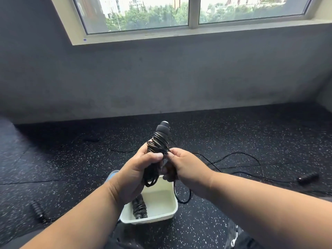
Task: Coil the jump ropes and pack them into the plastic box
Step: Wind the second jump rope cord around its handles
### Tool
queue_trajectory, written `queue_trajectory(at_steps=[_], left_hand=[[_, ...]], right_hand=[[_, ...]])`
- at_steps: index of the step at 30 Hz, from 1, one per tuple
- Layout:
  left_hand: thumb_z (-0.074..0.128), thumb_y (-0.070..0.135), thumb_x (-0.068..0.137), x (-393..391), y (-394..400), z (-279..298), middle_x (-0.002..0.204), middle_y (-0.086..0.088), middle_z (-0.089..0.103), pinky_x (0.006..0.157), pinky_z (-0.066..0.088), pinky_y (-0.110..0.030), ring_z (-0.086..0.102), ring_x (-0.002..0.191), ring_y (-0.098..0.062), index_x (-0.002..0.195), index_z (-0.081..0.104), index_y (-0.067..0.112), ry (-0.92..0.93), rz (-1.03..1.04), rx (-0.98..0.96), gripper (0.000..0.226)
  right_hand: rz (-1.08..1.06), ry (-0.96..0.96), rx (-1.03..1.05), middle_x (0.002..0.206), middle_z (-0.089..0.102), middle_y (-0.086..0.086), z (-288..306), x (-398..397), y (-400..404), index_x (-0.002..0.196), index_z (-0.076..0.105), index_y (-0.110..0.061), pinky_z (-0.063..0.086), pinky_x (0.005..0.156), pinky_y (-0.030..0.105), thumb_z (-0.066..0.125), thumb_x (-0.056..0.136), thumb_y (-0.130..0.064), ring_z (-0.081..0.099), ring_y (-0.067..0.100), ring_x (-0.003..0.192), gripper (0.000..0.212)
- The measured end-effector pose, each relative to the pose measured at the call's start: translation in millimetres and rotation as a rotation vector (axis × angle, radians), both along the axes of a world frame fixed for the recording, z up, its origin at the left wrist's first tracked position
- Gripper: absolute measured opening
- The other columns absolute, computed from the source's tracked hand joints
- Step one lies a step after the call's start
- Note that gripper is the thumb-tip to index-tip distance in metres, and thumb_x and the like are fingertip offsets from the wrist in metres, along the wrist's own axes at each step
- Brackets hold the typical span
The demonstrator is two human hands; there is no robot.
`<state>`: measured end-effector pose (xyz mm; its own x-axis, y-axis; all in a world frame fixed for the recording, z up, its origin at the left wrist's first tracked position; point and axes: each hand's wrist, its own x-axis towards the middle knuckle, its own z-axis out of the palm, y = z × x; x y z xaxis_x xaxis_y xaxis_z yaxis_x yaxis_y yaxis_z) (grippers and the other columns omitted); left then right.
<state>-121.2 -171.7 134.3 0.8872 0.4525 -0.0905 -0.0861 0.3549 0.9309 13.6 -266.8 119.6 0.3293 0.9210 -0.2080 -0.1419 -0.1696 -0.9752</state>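
Note:
My left hand (pixel 138 169) grips a black jump rope bundle (pixel 159 142), handles upright with thin black cord wound around them and loops hanging below. My right hand (pixel 185 168) pinches the cord right beside the windings. The loose cord (pixel 239 155) trails off to the right across the floor to a black handle (pixel 307 177). Below my hands stands the white plastic box (pixel 172 209), open, with one coiled black rope (pixel 139 209) lying inside at its left.
Another black handle (pixel 36 209) lies on the speckled dark rubber floor at the left, with more cord (pixel 122 150) farther back. A grey wall under a window closes the far side. Something blue (pixel 111 175) shows behind my left wrist.

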Motion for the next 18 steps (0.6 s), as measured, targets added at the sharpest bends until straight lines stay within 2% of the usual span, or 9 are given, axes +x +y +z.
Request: queue_trajectory(at_steps=[2,4,6,8,12,15,16,18], left_hand=[[0.074,0.021,0.078,-1,2,-2,0.110,-0.022,0.058,0.083,0.052,-0.049,0.055,0.097,-0.036,0.133,0.055,0.004,0.009,0.021,0.012,0.061],[0.076,0.022,0.076,-3,3,-2,0.112,-0.020,0.061,0.086,0.054,-0.050,0.057,0.100,-0.035,0.136,0.055,0.009,0.004,0.018,0.001,0.065],[0.076,0.018,0.079,-5,5,-2,0.113,-0.021,0.063,0.082,0.055,-0.046,0.060,0.098,-0.034,0.143,0.052,0.015,0.026,-0.014,0.054,0.069],[0.077,0.017,0.083,-7,10,-5,0.112,-0.030,0.061,0.078,0.048,-0.043,0.059,0.095,-0.037,0.148,0.049,0.021,0.103,-0.087,0.157,0.071],[0.077,0.012,0.088,-7,13,-6,0.102,-0.039,0.057,0.082,0.043,-0.052,0.059,0.089,-0.044,0.134,0.051,0.002,0.115,-0.223,0.187,0.054],[0.078,0.014,0.085,-5,16,-2,0.100,-0.023,0.062,0.081,0.050,-0.050,0.062,0.088,-0.036,0.133,0.054,0.007,0.079,-0.067,0.227,0.054],[0.080,0.019,0.083,-3,18,-2,0.101,-0.017,0.062,0.081,0.052,-0.048,0.062,0.089,-0.032,0.135,0.054,0.010,0.069,-0.008,0.229,0.059],[0.082,0.030,0.077,-1,17,-2,0.098,-0.008,0.061,0.081,0.055,-0.040,0.061,0.090,-0.023,0.134,0.054,0.012,0.059,0.080,0.209,0.066]], right_hand=[[-0.018,-0.059,0.015,0.073,0.065,0.008,0,-2,0,0.100,0.063,-0.008,0.049,0.068,0.039,0.044,0.111,-0.026,0.059,0.020,0.065,0.029],[-0.012,-0.173,-0.006,0.075,0.066,0.007,2,0,-1,0.095,0.064,-0.011,0.051,0.071,0.040,0.045,0.111,-0.026,0.061,0.018,0.069,0.029],[0.036,-0.356,-0.073,0.074,0.069,0.008,4,2,-4,0.093,0.064,-0.013,0.053,0.070,0.041,0.045,0.109,-0.024,0.063,0.015,0.067,0.027],[0.127,-0.397,-0.133,0.077,0.072,0.013,8,4,-7,0.097,0.065,-0.013,0.055,0.069,0.041,0.044,0.105,-0.016,0.066,0.018,0.066,0.023],[0.253,-0.394,-0.212,0.086,0.077,0.017,14,1,-13,0.097,0.064,-0.018,0.058,0.069,0.047,0.043,0.104,-0.016,0.072,0.028,0.072,0.022],[0.217,-0.287,-0.143,0.082,0.074,0.010,18,2,-12,0.096,0.066,-0.016,0.052,0.067,0.037,0.048,0.107,-0.026,0.070,0.020,0.073,0.023],[0.203,-0.280,-0.117,0.083,0.074,0.006,19,3,-11,0.094,0.067,-0.017,0.053,0.071,0.036,0.049,0.108,-0.028,0.069,0.018,0.076,0.025],[0.171,-0.417,-0.084,0.093,0.078,0.004,18,10,-7,0.093,0.072,-0.017,0.055,0.085,0.042,0.051,0.107,-0.035,0.070,0.018,0.085,0.031]])
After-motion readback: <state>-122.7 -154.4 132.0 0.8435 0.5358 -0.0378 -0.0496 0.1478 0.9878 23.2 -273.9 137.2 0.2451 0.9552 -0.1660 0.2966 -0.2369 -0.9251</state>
